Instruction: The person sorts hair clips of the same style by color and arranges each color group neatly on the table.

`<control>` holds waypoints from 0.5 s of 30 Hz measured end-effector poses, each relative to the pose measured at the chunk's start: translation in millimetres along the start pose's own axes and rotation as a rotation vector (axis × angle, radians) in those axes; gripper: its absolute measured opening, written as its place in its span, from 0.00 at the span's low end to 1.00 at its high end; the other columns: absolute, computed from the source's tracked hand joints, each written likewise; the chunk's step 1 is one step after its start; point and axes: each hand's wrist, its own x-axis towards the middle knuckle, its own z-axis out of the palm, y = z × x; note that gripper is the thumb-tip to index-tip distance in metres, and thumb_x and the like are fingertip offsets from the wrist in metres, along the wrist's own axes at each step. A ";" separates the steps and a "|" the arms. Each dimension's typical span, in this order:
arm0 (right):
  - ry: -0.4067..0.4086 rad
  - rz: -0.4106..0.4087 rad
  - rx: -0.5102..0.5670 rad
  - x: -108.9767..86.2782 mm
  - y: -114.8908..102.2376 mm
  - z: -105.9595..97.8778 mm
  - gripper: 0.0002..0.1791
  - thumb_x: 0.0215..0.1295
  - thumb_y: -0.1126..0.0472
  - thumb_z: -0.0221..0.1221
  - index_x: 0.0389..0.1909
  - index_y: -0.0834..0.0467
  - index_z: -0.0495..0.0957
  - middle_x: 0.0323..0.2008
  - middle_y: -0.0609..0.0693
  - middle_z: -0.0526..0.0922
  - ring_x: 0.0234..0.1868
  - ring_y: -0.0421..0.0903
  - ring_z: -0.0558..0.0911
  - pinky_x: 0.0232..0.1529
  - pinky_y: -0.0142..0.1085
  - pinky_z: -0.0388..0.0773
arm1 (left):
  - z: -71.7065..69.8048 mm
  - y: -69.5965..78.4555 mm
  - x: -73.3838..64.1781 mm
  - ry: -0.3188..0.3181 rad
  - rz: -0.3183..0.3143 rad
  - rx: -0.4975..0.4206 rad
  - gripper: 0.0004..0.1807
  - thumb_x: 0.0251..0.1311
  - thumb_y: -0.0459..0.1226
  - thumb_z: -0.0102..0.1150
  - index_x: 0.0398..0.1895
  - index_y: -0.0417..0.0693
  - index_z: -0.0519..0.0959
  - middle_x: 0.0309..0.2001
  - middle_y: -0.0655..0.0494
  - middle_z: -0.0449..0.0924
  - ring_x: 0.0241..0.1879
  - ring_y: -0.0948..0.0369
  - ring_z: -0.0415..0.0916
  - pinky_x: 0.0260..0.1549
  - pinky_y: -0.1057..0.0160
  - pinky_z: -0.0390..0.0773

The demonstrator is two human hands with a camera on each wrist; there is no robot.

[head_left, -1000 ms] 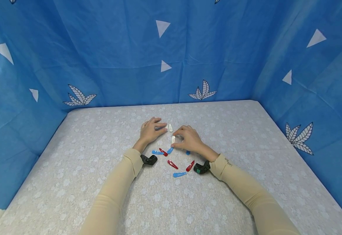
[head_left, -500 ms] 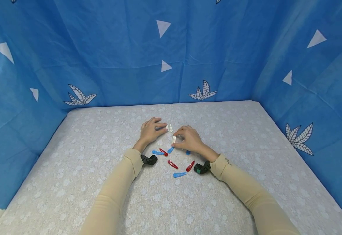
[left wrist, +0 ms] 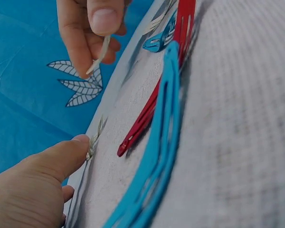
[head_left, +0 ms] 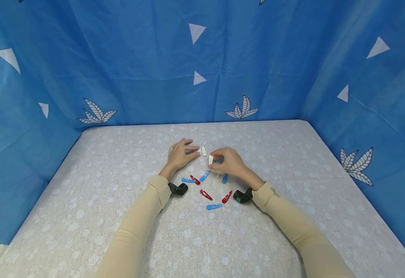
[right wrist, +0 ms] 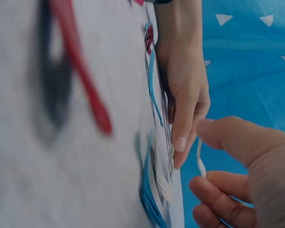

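My left hand [head_left: 180, 153] rests on the far part of the table, its thumb and index finger at the two ends of a white hair clip [head_left: 199, 151]. Another white clip [head_left: 204, 151] lies just right of it. Between thumb and fingers, my right hand [head_left: 231, 162] pinches a third white hair clip [head_left: 210, 160]. The right wrist view shows this held clip [right wrist: 201, 164] edge-on and raised off the cloth. Beneath the right hand lies one more white clip [head_left: 218, 174], partly covered. A blue clip [head_left: 204, 176] is close below the held one.
Nearer the person, red clips [head_left: 206, 194] and blue clips [head_left: 214, 207] lie scattered. At the left, a blue clip [head_left: 188, 180] meets a red one [head_left: 195, 180]. A pale floral cloth covers the table [head_left: 185, 239]; blue curtains [head_left: 146, 69] hang behind and at both sides.
My right hand has risen slightly and shifted right with the pinched white clip, uncovering a white clip and more of a blue one below. The left hand stays at its clip.
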 end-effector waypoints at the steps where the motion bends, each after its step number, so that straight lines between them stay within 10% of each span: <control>1: 0.000 0.004 0.009 0.6 0.1 -2.5 0.27 0.51 0.53 0.74 0.49 0.63 0.84 0.36 0.54 0.87 0.41 0.52 0.83 0.46 0.46 0.80 | 0.1 0.1 0.3 -0.004 -0.005 -0.002 0.22 0.62 0.53 0.61 0.56 0.58 0.83 0.71 0.52 0.65 0.76 0.49 0.48 0.73 0.47 0.44; 15: -0.013 0.042 0.007 26.2 5.0 -28.7 0.27 0.54 0.54 0.72 0.53 0.63 0.82 0.40 0.55 0.87 0.44 0.53 0.81 0.49 0.47 0.77 | 2.5 -1.2 1.1 0.000 -0.013 0.014 0.22 0.62 0.54 0.61 0.56 0.58 0.83 0.71 0.52 0.66 0.76 0.49 0.48 0.73 0.47 0.44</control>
